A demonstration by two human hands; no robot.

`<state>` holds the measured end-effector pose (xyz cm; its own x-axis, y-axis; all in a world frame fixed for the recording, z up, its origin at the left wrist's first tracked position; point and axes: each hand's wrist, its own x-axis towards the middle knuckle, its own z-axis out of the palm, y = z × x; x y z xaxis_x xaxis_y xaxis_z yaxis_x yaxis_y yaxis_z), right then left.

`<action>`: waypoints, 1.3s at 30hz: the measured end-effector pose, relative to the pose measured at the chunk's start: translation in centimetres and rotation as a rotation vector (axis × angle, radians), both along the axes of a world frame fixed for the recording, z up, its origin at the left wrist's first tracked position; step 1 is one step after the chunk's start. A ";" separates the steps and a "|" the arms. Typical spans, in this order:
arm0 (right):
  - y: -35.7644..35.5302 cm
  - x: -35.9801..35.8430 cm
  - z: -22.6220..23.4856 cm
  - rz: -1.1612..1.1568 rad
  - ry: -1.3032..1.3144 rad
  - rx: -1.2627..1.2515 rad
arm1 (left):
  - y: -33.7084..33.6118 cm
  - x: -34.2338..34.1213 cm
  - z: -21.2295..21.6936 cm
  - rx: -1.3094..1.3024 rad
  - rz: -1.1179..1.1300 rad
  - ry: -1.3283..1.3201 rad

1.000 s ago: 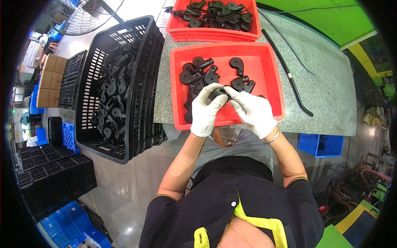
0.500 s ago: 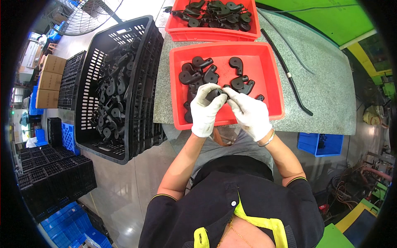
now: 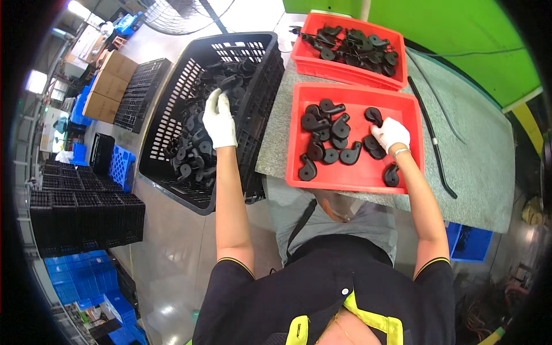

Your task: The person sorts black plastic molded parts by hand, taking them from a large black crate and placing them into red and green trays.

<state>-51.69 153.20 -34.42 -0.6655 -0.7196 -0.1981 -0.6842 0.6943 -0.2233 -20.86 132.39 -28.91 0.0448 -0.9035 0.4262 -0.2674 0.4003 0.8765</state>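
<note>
My left hand (image 3: pixel 220 121), gloved, rests in the black crate (image 3: pixel 172 115), fingers curled among the black plastic parts (image 3: pixel 192 144); whether it has 1 gripped I cannot tell. My right hand (image 3: pixel 391 133) lies in the near red tray (image 3: pixel 351 178), fingers closing over 1 hooked part (image 3: pixel 375 144). I judge these parts light, stiff and smooth; grip each at its thick rounded end.

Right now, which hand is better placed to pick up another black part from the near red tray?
The right hand. It rests in the near red tray, touching the black parts there. The left hand is away over the black crate beside the table.
</note>
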 end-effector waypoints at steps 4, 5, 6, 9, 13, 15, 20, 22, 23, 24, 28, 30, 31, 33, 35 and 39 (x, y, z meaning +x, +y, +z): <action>0.0 -0.2 -1.5 -0.027 0.068 -0.099 | -0.6 0.8 -1.9 -0.015 0.094 -0.025; 0.8 -0.7 -1.7 -0.041 0.059 -0.150 | 0.5 -0.1 -1.8 -0.047 0.105 -0.064; 1.3 -0.8 -0.8 -0.033 0.032 -0.193 | 1.6 -0.9 -1.4 0.016 0.035 -0.076; 2.6 -0.5 0.6 -0.021 0.009 -0.302 | 6.4 -4.4 -1.1 -0.079 -0.258 -0.084; 3.0 4.3 4.8 0.029 -0.366 -0.677 | 13.5 -7.2 -0.9 0.304 -0.655 -0.011; 3.6 5.5 4.7 0.116 -0.401 -0.770 | 15.5 -8.4 -0.2 0.336 -0.694 -0.071; 4.7 7.0 5.7 0.146 -0.519 -0.719 | 16.3 -9.2 -2.4 0.501 -0.827 -0.107; 5.2 7.1 5.5 0.223 -0.538 -0.669 | 16.8 -9.6 -1.2 0.663 -0.895 0.106; 5.4 7.4 5.4 0.217 -0.540 -0.670 | 17.0 -9.8 -0.8 0.818 -0.947 0.329; 5.3 7.8 5.5 0.274 -0.536 -0.740 | 17.1 -9.9 -1.0 0.819 -0.947 0.326; 6.1 8.3 5.6 0.264 -0.382 -0.780 | 17.2 -9.7 -3.0 0.840 -0.867 0.487; 6.5 8.2 5.5 0.260 -0.265 -0.733 | 17.4 -9.7 -3.3 0.828 -0.871 0.543; 6.7 8.3 5.5 0.256 -0.265 -0.732 | 17.6 -9.8 -3.3 0.813 -0.851 0.570; 7.1 8.9 5.5 0.357 -0.184 -0.741 | 17.8 -9.8 -3.3 0.801 -0.833 0.595; 7.0 9.3 5.1 0.357 -0.113 -0.770 | 17.8 -9.7 -3.3 0.789 -0.862 0.595; 7.1 9.4 5.2 0.388 -0.058 -0.743 | 18.0 -9.9 -3.5 0.788 -0.837 0.616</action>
